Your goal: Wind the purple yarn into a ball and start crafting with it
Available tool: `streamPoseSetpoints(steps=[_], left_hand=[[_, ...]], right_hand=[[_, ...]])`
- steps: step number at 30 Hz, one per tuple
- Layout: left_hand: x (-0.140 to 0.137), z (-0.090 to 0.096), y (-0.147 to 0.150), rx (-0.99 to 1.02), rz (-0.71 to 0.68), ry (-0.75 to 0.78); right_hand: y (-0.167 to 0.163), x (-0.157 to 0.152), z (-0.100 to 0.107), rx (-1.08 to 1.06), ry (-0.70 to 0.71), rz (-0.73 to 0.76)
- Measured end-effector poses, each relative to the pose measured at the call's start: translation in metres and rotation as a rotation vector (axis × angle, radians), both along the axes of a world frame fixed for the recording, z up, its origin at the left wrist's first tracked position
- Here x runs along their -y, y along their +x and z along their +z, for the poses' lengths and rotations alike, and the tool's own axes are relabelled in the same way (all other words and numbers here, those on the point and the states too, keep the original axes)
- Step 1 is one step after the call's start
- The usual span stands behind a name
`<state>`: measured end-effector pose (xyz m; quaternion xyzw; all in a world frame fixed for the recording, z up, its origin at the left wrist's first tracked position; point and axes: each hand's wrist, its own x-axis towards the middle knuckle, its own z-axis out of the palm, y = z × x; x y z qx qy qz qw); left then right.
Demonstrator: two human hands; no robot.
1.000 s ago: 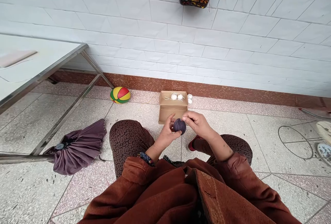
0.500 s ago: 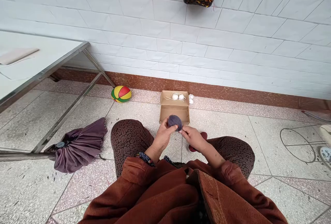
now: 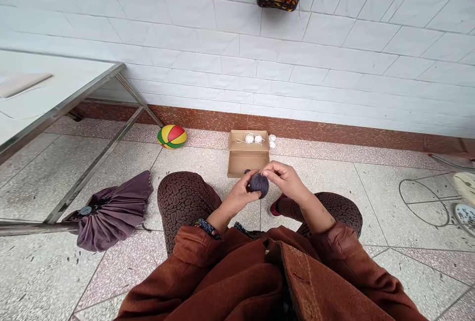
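A dark grey-purple ball of yarn (image 3: 259,185) is gripped in my left hand (image 3: 237,195), thumb below and fingers along its upper left side. My right hand (image 3: 285,179) is closed in a pinch at the ball's upper right edge, seemingly on its yarn strand, which is too thin to see clearly. Just beyond them an open cardboard box (image 3: 237,160) lies on the floor. Two white yarn balls (image 3: 254,138) with a loose strand rest in its raised lid part. A small dark round thing (image 3: 247,171) shows partly behind my left fingers.
More small white balls (image 3: 272,141) lie right of the box. A colourful ball (image 3: 172,136) and a folded purple umbrella (image 3: 115,212) are on the floor at left, near a metal-framed table (image 3: 92,71). A black basket (image 3: 282,2) hangs on the tiled wall. A wire stand (image 3: 423,202) lies at right.
My right hand has risen from the ball's lower right to its upper right edge. The ball, still in my left hand, has shifted slightly right and down and turned.
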<state>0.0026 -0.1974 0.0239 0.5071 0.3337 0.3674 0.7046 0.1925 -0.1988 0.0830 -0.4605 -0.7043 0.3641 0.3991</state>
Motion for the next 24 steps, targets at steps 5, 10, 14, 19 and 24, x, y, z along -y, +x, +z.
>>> streamPoseSetpoints(steps=[5, 10, 14, 19, 24], left_hand=[[0.006, 0.007, 0.000, 0.173, -0.007, -0.021], [0.010, 0.015, -0.003, 0.366, -0.062, -0.311], [0.009, 0.016, -0.002, 0.427, -0.042, -0.435], [0.004, 0.012, -0.001, 0.418, 0.125, -0.496], [-0.003, 0.012, -0.005, 0.364, 0.205, -0.528]], right_hand=[[0.000, -0.019, -0.028, 0.092, 0.064, -0.162], [-0.006, -0.005, -0.074, 0.101, -0.063, -0.179], [-0.006, 0.008, -0.095, 0.136, -0.097, -0.150], [-0.003, 0.016, -0.097, 0.179, -0.108, -0.147], [-0.007, 0.023, -0.083, 0.204, -0.082, -0.021]])
